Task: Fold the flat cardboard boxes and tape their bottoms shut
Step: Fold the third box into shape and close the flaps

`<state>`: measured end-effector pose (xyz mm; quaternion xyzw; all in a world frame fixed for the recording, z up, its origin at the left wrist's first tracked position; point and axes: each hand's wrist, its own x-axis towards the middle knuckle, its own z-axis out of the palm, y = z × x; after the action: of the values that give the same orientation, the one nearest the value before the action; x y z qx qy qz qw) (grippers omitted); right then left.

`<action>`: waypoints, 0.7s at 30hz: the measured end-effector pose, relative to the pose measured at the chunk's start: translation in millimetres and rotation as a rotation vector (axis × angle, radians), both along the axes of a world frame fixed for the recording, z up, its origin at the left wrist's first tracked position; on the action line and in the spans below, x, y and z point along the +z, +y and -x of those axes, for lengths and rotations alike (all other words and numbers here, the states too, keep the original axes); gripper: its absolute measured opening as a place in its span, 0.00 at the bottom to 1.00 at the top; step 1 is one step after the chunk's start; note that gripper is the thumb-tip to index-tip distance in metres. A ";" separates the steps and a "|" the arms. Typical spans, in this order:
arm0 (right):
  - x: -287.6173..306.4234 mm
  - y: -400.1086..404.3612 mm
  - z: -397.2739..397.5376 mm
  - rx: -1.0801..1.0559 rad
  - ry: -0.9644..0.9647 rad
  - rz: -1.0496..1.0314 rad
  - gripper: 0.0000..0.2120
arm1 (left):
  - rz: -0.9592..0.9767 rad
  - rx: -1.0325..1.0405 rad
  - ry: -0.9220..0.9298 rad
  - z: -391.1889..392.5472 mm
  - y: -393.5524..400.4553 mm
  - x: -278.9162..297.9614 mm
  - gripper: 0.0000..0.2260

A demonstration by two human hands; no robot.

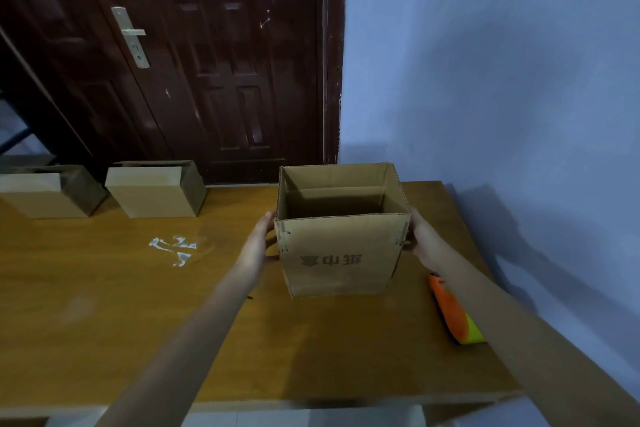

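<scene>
A wooden worktop (104, 305) with a glossy, amber-brown surface stands against a pale blue wall (502, 80) that has a patch of peeled paint near the top. Behind it is a dark brown panelled door (225, 62) with a metal lever handle (133, 33); the light is dim.
</scene>
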<state>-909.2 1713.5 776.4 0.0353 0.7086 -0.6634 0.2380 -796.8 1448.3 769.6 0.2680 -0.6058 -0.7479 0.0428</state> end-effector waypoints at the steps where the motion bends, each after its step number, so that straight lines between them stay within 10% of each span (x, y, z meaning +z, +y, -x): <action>1: 2.8 1.7 0.4 0.003 0.004 -0.003 0.13 | 0.002 -0.022 0.002 0.1 -4.5 -0.2 0.22; 7: 9.5 17.5 8.2 0.139 0.022 -0.029 0.32 | 0.022 -0.152 -0.016 3.1 -23.7 8.4 0.26; 21: 18.0 14.2 5.3 0.147 0.030 -0.076 0.35 | 0.258 -0.228 -0.081 13.4 -19.8 19.3 0.23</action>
<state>-914.5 1727.6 794.3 -0.0178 0.7375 -0.6171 0.2738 -810.2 1428.5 788.9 0.2197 -0.7246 -0.6524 -0.0328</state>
